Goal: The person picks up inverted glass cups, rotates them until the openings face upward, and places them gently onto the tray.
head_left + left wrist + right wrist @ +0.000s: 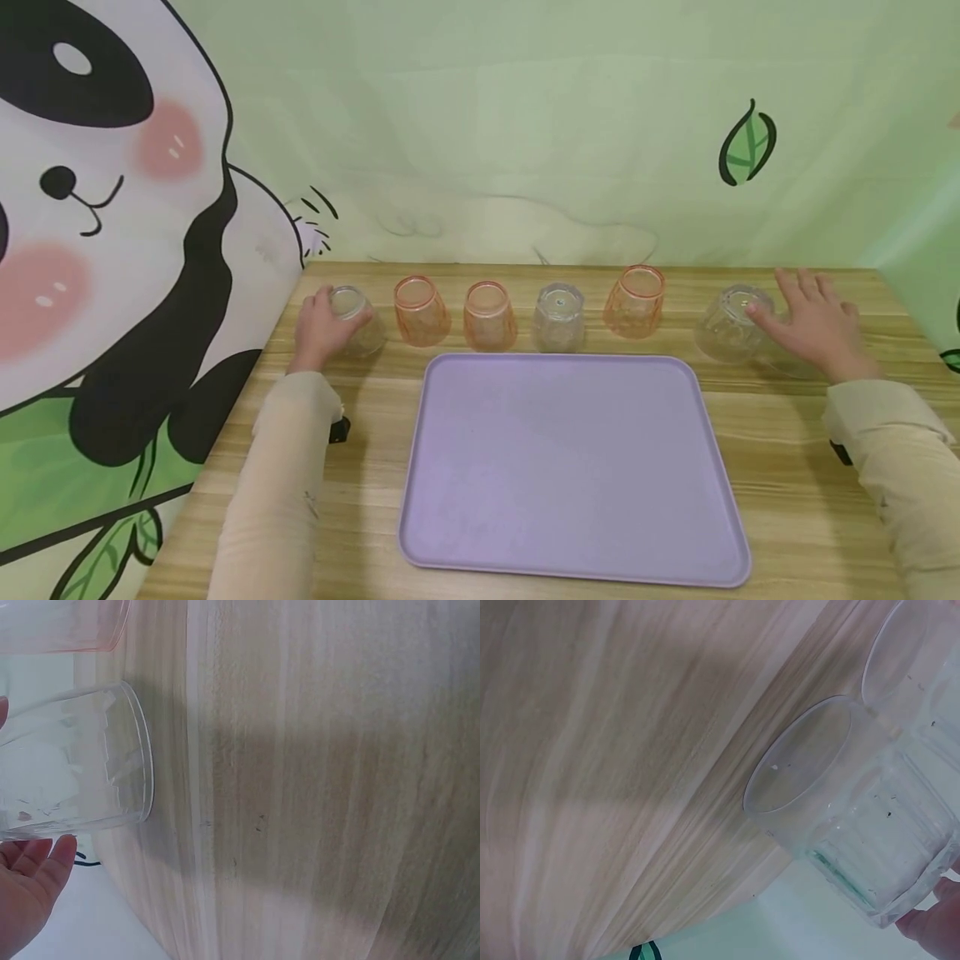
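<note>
At the left end of a row of upside-down glasses, my left hand [326, 329] grips a clear glass [75, 761], thumb on one side and fingers on the other. Its rim is at the tabletop. Over on the right, my right hand [817, 325] is spread with straight fingers above another clear glass [877, 825]. In the right wrist view fingertips [934, 922] are at that glass's base; whether they press it cannot be told. The hand hides most of this glass in the head view. A further clear glass [731, 325] stands just left of the right thumb.
Between the hands stand several upturned glasses: a pink glass [422, 312], a second pink glass [490, 317], a clear glass [558, 318] and another pink glass [635, 304]. A purple tray [573, 467] lies in front of them on the wooden table [787, 500]. A printed green backdrop [480, 150] rises behind.
</note>
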A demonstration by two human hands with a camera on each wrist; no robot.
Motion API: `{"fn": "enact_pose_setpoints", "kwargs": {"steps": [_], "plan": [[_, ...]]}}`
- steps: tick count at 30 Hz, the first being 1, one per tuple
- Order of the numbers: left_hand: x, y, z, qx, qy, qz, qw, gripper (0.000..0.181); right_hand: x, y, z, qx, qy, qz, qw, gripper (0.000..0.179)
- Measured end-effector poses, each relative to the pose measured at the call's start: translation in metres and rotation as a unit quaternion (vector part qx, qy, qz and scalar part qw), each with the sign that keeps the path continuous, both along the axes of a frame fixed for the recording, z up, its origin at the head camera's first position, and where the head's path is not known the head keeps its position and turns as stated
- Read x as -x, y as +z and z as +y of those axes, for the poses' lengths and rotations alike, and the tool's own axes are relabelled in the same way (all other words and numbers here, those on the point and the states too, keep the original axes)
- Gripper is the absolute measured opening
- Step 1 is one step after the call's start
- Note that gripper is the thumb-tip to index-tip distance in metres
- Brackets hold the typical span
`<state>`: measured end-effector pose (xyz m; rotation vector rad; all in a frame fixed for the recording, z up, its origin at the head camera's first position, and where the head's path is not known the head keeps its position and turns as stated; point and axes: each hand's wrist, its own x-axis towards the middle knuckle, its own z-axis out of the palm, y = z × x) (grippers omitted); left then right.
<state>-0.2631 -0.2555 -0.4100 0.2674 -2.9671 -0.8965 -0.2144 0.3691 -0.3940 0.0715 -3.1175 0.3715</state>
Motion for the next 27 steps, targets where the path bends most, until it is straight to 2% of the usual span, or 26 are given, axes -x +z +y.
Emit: {"fn": "enact_pose_setpoints", "kwargs": {"steps": [14,22,27], "plan": [[0.002,0.004,-0.004,0.003,-0.011,-0.023,0.9997,0.088,0.0,-0.002,-0.007,-0.003,0.014,0.016,0.9998,0.079],[-0.003,0.011,-0.006,0.013,-0.022,-0.032,0.9992,0.089,0.0,-0.001,-0.012,0.016,0.032,0.026,0.999,0.077],[-0.005,0.012,-0.01,0.025,-0.031,-0.024,0.9989,0.088,0.002,0.0,-0.014,0.02,0.036,0.02,0.999,0.076]]}}
